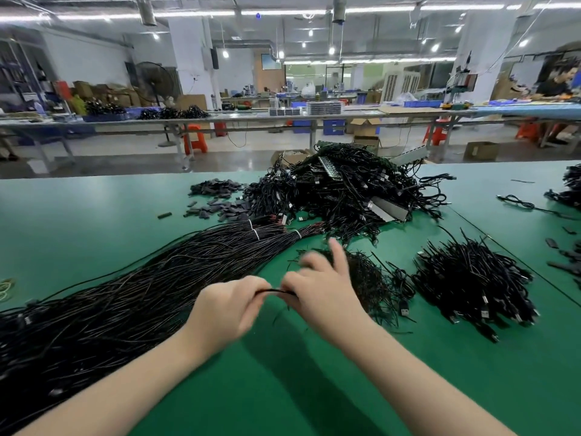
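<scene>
Grips a thin, glossy black cable [276, 291] in both hands, just above the matte green table [94, 209], near its front middle. Curls the left hand [226, 305] round one end. Pinches the other end with the right hand [320, 297], forefinger raised straight, outline blurred. Any lettering too small and blurred to read.

Just left of the hands: a long sheaf of smooth black cables [141, 278], bound by white ties [256, 233]. Behind the right hand: a wiry tuft of short black strands [374, 278]. Farther right: a heap of coiled cables with metal plugs [471, 278]. At the far edge: a tangled mound of cables [345, 190], beside flat, dull black sleeves [217, 187].
</scene>
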### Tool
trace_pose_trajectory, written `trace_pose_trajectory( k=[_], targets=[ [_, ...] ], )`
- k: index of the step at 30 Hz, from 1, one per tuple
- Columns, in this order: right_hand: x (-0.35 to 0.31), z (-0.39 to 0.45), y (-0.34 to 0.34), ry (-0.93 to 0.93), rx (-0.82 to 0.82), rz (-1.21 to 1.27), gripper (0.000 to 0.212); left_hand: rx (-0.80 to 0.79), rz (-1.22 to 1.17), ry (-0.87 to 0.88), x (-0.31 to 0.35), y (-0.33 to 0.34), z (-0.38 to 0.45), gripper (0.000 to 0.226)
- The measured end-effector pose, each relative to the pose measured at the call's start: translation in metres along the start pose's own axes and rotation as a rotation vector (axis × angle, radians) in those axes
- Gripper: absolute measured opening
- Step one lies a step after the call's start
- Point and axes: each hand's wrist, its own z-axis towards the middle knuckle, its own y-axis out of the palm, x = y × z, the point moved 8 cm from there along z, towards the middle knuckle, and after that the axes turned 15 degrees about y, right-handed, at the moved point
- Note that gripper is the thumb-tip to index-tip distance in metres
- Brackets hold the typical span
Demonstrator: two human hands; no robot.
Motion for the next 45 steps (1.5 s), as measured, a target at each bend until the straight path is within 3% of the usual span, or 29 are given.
trace_pose_trajectory(
  k=[2,4,9,12,13,16,22,24,26,32,35,37,41,43,45],
  targets=[
    [-0.006,0.015,0.005,-0.042,-0.321,0.142,0.025,0.001,-0.005,-0.108,-0.013,-0.004,-0.014,0.020],
    [-0.008,0.030,-0.010,-0.064,-0.404,0.246,0.020,-0.030,0.008,-0.243,-0.031,-0.011,-0.032,0.018],
    [-0.006,0.078,-0.082,-0.258,-0.087,-0.070,0.025,-0.174,0.182,-0.401,-0.080,-0.042,-0.083,0.022],
    [0.001,0.096,-0.125,-0.307,0.133,-0.275,0.035,-0.203,0.300,-0.543,-0.106,-0.063,-0.107,0.003],
    [0.005,0.098,-0.135,-0.303,0.179,-0.328,0.038,-0.215,0.336,-0.604,-0.113,-0.068,-0.113,0.007],
    [0.033,0.100,-0.160,-0.166,0.288,-0.428,0.038,-0.271,0.368,-0.766,-0.133,-0.077,-0.122,0.007],
    [0.133,0.086,-0.197,0.339,0.466,-0.351,0.016,-0.512,0.222,-0.951,-0.159,-0.080,-0.144,0.016],
    [0.164,0.076,-0.195,0.417,0.399,-0.298,0.021,-0.599,0.299,-0.917,-0.155,-0.080,-0.144,0.023],
    [0.182,0.061,-0.182,0.398,0.322,-0.278,0.027,-0.526,0.354,-0.785,-0.140,-0.079,-0.125,0.023],
    [0.219,-0.021,-0.111,0.455,-0.015,-0.260,0.027,-0.451,0.154,-0.311,-0.041,-0.006,-0.049,0.037],
    [0.252,-0.063,-0.079,0.524,-0.205,-0.360,0.034,-0.662,0.032,-0.324,-0.008,0.066,-0.053,0.055],
    [0.270,-0.085,-0.060,0.560,-0.327,-0.390,0.032,-0.752,0.058,-0.413,-0.009,0.096,-0.061,0.047],
    [0.271,-0.114,-0.035,0.585,-0.523,-0.445,0.023,-0.714,0.137,-0.482,-0.021,0.105,-0.061,0.032],
    [0.255,-0.118,-0.024,0.562,-0.567,-0.581,0.044,-0.663,0.162,-0.468,-0.020,0.098,-0.059,0.031],
    [0.228,-0.118,-0.008,0.511,-0.649,-0.590,0.085,-0.537,0.171,-0.432,-0.013,0.083,-0.049,0.034]
  ],
)
